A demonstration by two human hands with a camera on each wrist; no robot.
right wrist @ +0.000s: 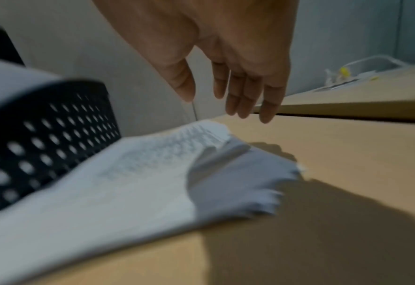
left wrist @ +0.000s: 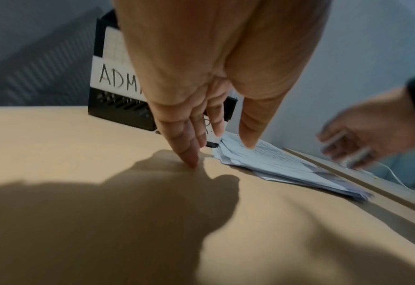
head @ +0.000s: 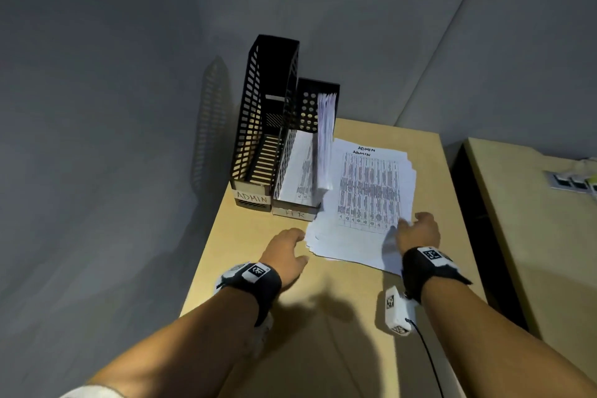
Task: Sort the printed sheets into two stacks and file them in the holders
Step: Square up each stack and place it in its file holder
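1. Loose stack of ADMIN sheets (head: 365, 200), centre of frame, lies on the tabletop (head: 323, 300) beside the HR holder (head: 295, 171).
2. ADMIN holder (head: 255, 126), left of it.
3. Left hand (head: 286, 255): grip released, fingers straight at the stack's lower-left edge.
4. Right hand (head: 418, 233): grip released over the lower-right corner.

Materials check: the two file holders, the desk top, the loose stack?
ADMIN holder and HR holder: black perforated sheet, matte; metal or plastic, unclear. Desk: pale wood-look laminate, smooth, low sheen, probably. Stack: thin white printed paper, edges fanned.

Grey walls (head: 97, 74) — tan desk (head: 323, 317)
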